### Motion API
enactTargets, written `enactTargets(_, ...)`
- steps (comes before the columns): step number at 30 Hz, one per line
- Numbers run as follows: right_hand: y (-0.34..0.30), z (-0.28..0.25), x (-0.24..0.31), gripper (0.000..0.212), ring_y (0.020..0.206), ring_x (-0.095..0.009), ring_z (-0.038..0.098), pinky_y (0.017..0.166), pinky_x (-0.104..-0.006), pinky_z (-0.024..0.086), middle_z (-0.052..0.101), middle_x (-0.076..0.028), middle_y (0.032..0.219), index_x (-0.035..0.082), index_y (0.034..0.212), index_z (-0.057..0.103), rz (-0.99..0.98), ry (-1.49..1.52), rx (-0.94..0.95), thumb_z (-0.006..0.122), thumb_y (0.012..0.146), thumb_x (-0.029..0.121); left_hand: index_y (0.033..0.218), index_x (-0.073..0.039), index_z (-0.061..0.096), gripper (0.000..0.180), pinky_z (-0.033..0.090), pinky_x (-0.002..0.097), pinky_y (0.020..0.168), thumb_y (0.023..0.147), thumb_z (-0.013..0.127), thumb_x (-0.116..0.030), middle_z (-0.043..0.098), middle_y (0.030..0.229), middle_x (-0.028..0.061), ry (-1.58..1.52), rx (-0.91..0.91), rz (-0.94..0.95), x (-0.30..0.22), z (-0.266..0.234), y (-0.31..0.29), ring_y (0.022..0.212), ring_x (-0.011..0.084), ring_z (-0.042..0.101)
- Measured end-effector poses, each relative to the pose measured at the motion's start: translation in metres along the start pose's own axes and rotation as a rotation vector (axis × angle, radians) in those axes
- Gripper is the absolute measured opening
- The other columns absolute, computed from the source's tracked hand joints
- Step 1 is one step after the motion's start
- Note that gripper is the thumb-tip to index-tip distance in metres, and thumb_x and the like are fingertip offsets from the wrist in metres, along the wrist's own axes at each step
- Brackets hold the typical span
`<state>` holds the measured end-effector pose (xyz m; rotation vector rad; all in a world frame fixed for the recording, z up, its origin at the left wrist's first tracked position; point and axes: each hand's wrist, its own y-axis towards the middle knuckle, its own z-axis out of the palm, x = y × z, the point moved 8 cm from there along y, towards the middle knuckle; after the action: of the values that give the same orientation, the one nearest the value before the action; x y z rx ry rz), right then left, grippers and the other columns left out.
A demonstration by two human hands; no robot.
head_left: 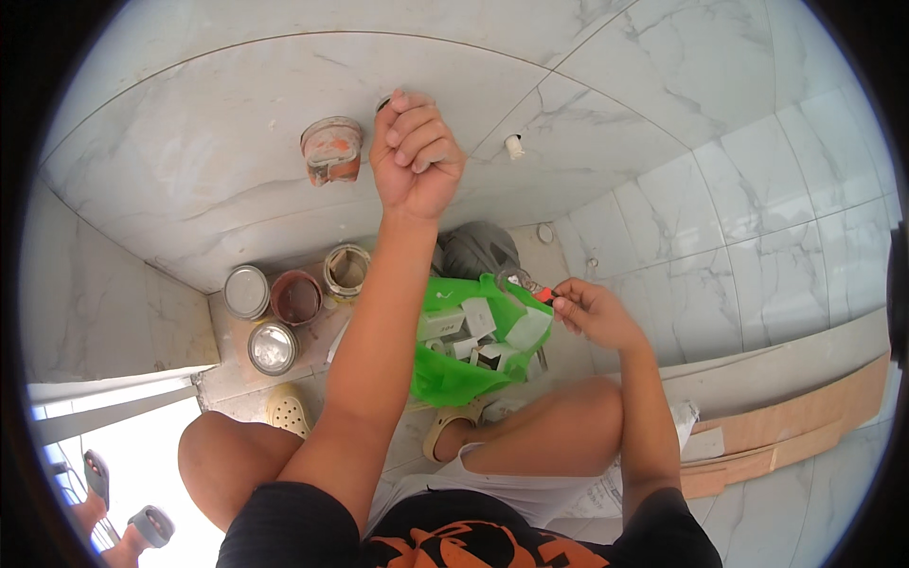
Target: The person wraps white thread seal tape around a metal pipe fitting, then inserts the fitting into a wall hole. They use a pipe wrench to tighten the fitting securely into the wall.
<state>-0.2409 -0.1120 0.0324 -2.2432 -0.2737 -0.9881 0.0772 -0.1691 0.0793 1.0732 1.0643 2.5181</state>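
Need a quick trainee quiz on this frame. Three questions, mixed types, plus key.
1. Multiple choice: what does the right grip hold?
a) a white box
b) a red-and-black item
c) a can lid

2. True or false: the left grip is higher in the picture than the right grip.

3. Count: how many round containers stand together to the left of the green bag?

Key: 1 b; 2 true; 3 four.
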Motion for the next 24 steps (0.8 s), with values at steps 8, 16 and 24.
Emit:
enactTargets(8,0.005,-0.002,-0.003,0.024,0.072,-0.008,0.053,0.066,-0.0265,0.047,0.065,0.001,0.084,0.002,0.114,0.066,0.030,-0.045,0.016,0.065,0.108,0.025,0.097,-0.007,0.061,0.021,0.029,0.0251,0.048,0.110,0.051,-0.019,0.049,0.064,-0.0062,0.157,-0.162,0.019,-0.005,0.001,-0.004,0.050,0.0067,0.038)
enactTargets(16,0.012,-0.001,0.002,0.020,0.075,-0.010,0.055,0.070,-0.0286,0.048,0.068,-0.001,0.087,0.001,0.113,0.065,-0.008,-0.173,0.038,0.066,0.107,0.020,0.098,-0.006,0.059,0.013,0.026,0.0244,0.045,0.106,0.056,-0.016,0.048,0.065,-0.0075,0.497,-0.472,0.069,-0.019,0.000,-0.014,0.049,0.0053,0.036)
enactTargets(24,0.002,0.003,0.004,0.022,0.082,-0.019,0.063,0.080,-0.0348,0.053,0.073,-0.011,0.092,-0.001,0.113,0.066,-0.044,-0.306,0.037,0.069,0.104,0.019,0.095,-0.007,0.060,0.010,0.025,0.0241,0.042,0.100,0.063,-0.016,0.048,0.065,-0.0066,0.879,-0.800,0.155,-0.026,0.009,-0.028,0.048,0.0051,0.036)
